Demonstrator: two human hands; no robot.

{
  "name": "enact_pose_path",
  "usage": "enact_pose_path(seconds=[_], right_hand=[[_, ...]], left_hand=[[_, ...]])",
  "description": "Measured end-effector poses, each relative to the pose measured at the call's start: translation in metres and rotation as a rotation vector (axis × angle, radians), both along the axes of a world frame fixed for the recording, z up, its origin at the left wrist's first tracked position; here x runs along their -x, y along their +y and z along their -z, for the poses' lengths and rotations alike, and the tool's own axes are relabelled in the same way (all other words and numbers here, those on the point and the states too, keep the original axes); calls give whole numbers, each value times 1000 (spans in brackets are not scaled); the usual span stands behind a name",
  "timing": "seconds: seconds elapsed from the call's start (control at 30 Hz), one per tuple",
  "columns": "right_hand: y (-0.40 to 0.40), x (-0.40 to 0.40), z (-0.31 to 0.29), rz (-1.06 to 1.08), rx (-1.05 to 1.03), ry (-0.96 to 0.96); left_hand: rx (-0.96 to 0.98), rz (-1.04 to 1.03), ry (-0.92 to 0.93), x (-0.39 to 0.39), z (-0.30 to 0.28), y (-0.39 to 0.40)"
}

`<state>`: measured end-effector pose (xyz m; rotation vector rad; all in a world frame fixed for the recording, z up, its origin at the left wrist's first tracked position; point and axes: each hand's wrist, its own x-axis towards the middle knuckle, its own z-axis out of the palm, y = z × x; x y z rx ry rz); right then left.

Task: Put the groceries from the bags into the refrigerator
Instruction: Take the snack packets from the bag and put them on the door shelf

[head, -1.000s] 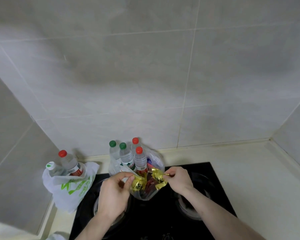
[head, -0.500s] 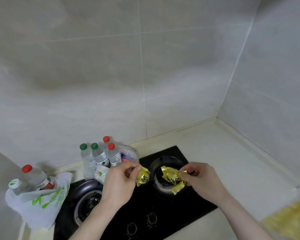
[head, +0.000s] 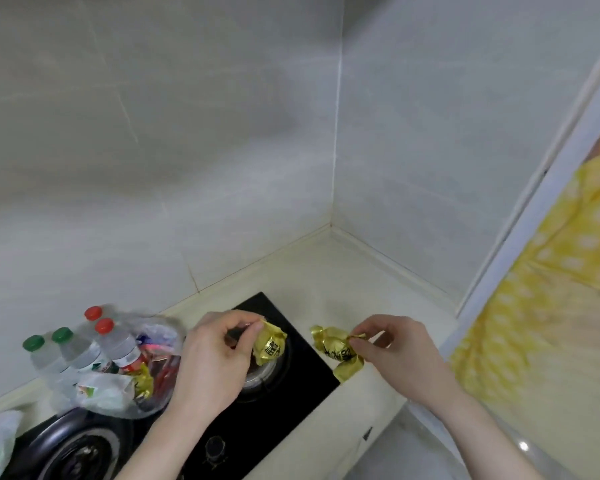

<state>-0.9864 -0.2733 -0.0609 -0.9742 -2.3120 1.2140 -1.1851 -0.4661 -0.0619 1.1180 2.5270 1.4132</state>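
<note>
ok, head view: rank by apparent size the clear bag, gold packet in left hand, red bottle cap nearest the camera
1. clear bag, largest by far.
2. gold packet pinched by the left hand.
3. red bottle cap, smallest.
Packet and cap sit at similar depth, so that order holds.

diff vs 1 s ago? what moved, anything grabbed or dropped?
Both hands came away from the clear bag, carrying their gold packets rightward: the left hand pinches one gold packet above the right burner, and the right hand pinches two joined gold packets past the stove's right edge. The view turned right too. Nothing was released. The bottles stayed in the bag.
</note>
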Motion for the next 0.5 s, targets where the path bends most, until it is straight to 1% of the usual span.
enact_pose_path(seconds=[0.1,0.23,0.33,0.5], right_hand=[[30,-50,-7,80,-21,-3],[70,-117,-11,178,-28,-13],[98,-168,-10,251,-22,-11],[129,-245,-10,399,-60,-21]], left_hand=[[-29,70,-10,-36,-6,46],[-40,148,-79,-83,-7,108],[-49,218,-81,-126,-9,152],[-41,374,-131,-191,-7,217]])
